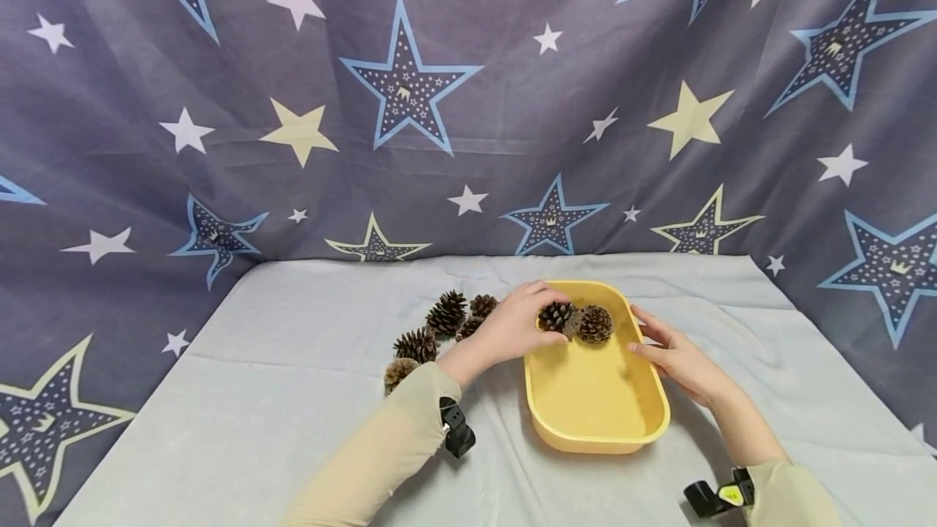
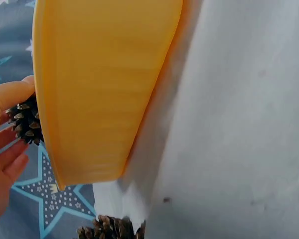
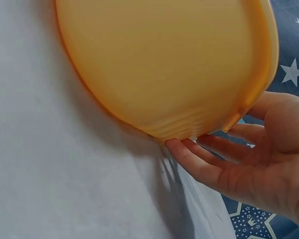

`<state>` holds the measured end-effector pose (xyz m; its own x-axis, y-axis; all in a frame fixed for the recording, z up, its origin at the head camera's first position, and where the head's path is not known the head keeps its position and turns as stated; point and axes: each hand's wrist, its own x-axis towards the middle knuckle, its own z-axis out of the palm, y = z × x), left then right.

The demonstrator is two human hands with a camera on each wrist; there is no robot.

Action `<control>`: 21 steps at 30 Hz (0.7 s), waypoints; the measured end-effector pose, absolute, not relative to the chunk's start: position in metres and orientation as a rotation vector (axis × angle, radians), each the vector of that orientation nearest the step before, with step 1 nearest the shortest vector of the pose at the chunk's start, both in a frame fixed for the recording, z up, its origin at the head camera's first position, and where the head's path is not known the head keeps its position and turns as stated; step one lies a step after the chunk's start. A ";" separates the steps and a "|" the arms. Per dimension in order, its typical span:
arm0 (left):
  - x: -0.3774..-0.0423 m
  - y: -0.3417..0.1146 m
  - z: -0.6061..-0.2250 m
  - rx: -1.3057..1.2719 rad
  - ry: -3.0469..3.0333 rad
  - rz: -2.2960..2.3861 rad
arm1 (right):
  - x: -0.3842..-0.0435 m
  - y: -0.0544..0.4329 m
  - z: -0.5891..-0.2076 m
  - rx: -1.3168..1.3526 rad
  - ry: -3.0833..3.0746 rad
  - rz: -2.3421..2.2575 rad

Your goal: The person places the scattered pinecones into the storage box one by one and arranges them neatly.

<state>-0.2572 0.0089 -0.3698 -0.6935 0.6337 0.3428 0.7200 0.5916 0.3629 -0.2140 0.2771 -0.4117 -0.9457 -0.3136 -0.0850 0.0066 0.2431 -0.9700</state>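
The left hand (image 1: 516, 322) pinches a cone (image 1: 556, 315) between thumb and fingers over a tub (image 1: 589, 401). The right hand (image 1: 677, 360) grips the tub's side.

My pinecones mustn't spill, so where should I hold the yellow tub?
Probably by the rim of the yellow tub, midway along both long sides, coming from outside. The walls slope inward below it, leaving an edge to hook under. The tub stands upright, so lift level and the pinecones inside should stay.
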 end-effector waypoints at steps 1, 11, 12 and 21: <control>-0.256 0.010 -0.370 -1.144 -2.643 -0.732 | -0.214 0.277 -0.412 -0.287 2.254 -1.764; -0.249 0.023 -0.376 -1.211 -2.678 -0.691 | -0.215 0.278 -0.411 -0.285 2.246 -1.755; -0.249 0.024 -0.377 -1.213 -2.681 -0.687 | -0.215 0.278 -0.411 -0.284 2.246 -1.755; -0.242 0.036 -0.382 -1.254 -2.702 -0.627 | -0.214 0.278 -0.410 -0.280 2.239 -1.753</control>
<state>-0.2420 0.0360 -0.3818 -0.6567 0.7095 0.2555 0.7496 0.5769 0.3245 -0.2141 0.2782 -0.4102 -0.9413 -0.3220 -0.1018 0.0215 0.2434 -0.9697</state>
